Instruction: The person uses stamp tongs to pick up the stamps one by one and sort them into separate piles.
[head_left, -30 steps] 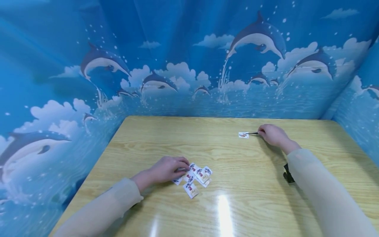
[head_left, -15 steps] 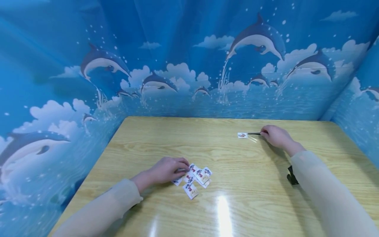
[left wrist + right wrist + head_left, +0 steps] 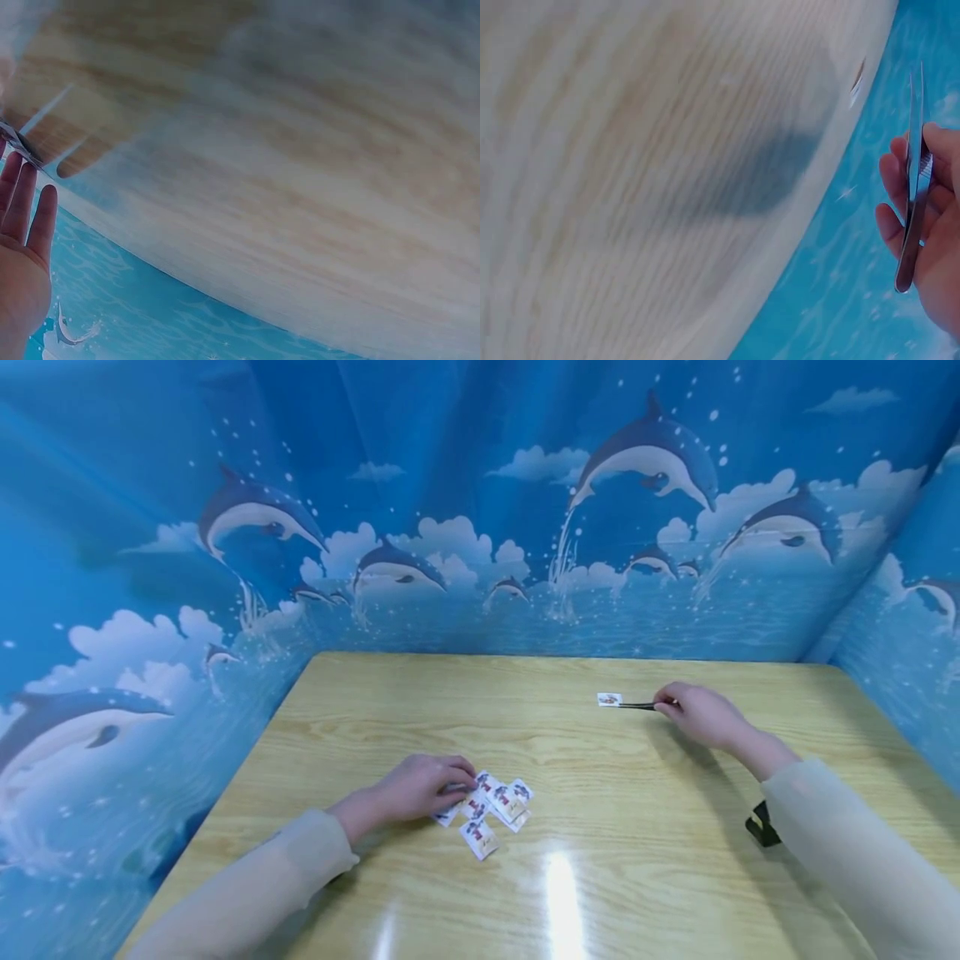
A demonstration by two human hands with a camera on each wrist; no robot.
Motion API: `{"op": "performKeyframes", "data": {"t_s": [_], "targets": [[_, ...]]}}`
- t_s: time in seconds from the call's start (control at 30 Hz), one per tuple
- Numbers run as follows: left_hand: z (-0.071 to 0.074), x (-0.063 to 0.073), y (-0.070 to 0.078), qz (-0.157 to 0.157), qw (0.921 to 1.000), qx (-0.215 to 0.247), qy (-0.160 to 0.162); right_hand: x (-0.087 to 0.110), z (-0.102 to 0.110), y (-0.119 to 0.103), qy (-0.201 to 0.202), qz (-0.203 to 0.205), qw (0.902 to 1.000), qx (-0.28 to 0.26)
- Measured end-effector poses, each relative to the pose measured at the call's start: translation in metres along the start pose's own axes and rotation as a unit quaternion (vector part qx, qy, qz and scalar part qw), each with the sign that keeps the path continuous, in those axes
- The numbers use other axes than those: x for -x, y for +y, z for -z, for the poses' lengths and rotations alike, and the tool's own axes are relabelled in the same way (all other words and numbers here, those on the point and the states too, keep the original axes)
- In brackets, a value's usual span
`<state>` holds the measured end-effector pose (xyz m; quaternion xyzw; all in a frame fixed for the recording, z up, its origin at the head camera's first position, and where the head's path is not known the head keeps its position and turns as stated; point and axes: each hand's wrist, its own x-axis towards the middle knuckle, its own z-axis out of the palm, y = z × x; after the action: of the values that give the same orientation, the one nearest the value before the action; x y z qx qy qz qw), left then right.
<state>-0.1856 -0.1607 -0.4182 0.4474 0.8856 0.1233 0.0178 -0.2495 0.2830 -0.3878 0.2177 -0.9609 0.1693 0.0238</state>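
Note:
My right hand (image 3: 701, 717) holds a pair of metal tweezers (image 3: 915, 195) near the far right of the table. In the right wrist view their tips stand slightly apart with nothing between them. A small white card with a printed picture (image 3: 609, 699) lies flat, the tweezer tips right at its right edge in the head view. On the left, my left hand (image 3: 420, 787) rests at a loose pile of similar small cards (image 3: 504, 802), fingertips on its left side. Its fingers (image 3: 43, 217) look fairly straight in the left wrist view. Some cards under the hand are partly hidden.
A light wood-grain table (image 3: 570, 760) carries everything, with a glare streak near its front. Blue dolphin-print curtains (image 3: 450, 527) stand behind and at both sides. Beneath the right sleeve is a black wrist-worn object (image 3: 762, 825).
The right hand has drawn slightly toward me with the tweezers, whose tips overlapped the single card earlier and now sit at its edge. The left hand and card pile stay put.

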Motion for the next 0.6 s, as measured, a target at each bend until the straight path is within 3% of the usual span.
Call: {"op": "performKeyframes", "data": {"t_s": [0.27,0.47,0.6], "targets": [[-0.001,-0.001,-0.001,0.003,1.0,0.003,-0.002,0.011,-0.004,-0.047,-0.004,0.056,0.998,-0.03],[0.006,-0.002,0.002,0.046,0.9972,0.056,-0.02,0.012,-0.013,-0.077,-0.003,0.096,0.9941,-0.051],[0.013,0.001,0.004,0.06,0.9946,0.084,-0.006,0.009,-0.022,-0.094,-0.018,0.104,0.9923,-0.065]]}}
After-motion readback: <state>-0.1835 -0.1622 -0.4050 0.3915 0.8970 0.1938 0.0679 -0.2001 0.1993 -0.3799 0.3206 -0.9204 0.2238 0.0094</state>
